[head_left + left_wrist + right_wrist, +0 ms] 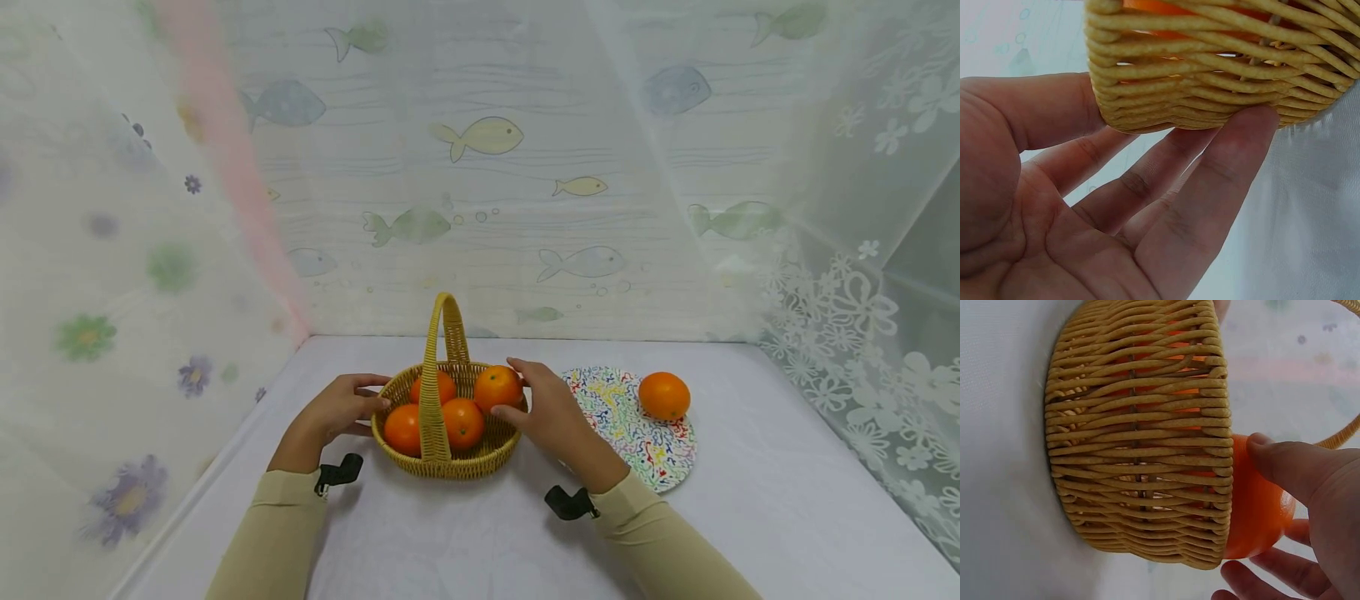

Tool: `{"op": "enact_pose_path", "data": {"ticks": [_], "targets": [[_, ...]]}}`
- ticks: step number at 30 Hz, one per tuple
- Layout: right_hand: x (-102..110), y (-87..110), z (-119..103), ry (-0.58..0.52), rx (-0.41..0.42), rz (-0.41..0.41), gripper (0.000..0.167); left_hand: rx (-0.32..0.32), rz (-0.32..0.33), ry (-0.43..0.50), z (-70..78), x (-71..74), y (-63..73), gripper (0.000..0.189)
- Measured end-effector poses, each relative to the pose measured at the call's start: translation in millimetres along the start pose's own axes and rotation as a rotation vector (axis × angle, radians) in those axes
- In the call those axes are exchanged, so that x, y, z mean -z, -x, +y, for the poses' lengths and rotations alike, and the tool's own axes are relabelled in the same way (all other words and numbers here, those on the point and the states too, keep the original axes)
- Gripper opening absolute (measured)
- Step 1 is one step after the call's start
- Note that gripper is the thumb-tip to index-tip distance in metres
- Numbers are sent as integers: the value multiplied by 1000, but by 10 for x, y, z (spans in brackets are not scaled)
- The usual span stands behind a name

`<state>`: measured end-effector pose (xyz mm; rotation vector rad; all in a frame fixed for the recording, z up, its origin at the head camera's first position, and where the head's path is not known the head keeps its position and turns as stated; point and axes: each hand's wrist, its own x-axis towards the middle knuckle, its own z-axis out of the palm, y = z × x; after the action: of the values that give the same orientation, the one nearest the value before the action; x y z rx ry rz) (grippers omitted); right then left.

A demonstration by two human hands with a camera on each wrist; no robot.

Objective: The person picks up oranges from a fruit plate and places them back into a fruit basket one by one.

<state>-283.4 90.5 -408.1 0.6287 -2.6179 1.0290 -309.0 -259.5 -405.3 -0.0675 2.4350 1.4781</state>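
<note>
A yellow woven basket (468,467) with a tall arched handle stands on the white-covered table. Three oranges, one of them an orange (402,430) at the front left, lie inside it. My left hand (337,410) holds the basket's left side, with thumb and fingertips against the weave (1166,69). At the right rim, my right hand (558,412) grips another orange (497,388) between thumb and fingers. That orange (1260,506) bulges above the rim in the right wrist view, its lower part hidden behind the wicker.
To the right lies a round plate (607,408) with a multicoloured squiggle pattern. One orange (664,396) sits on its right part. A sheer curtain with printed fish (491,136) hangs behind the table (420,542), and flowered curtains hang on both sides.
</note>
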Motion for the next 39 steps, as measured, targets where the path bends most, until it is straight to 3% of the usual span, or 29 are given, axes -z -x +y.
{"op": "enact_pose_path", "data": {"ticks": [24,39], "targets": [[265,-29,69,35,-19,46,65,-9,-9,0,15,-5,25,58],[576,-69,329,50,-168,57,59,-7,3,6,-32,13,-30,56]]}}
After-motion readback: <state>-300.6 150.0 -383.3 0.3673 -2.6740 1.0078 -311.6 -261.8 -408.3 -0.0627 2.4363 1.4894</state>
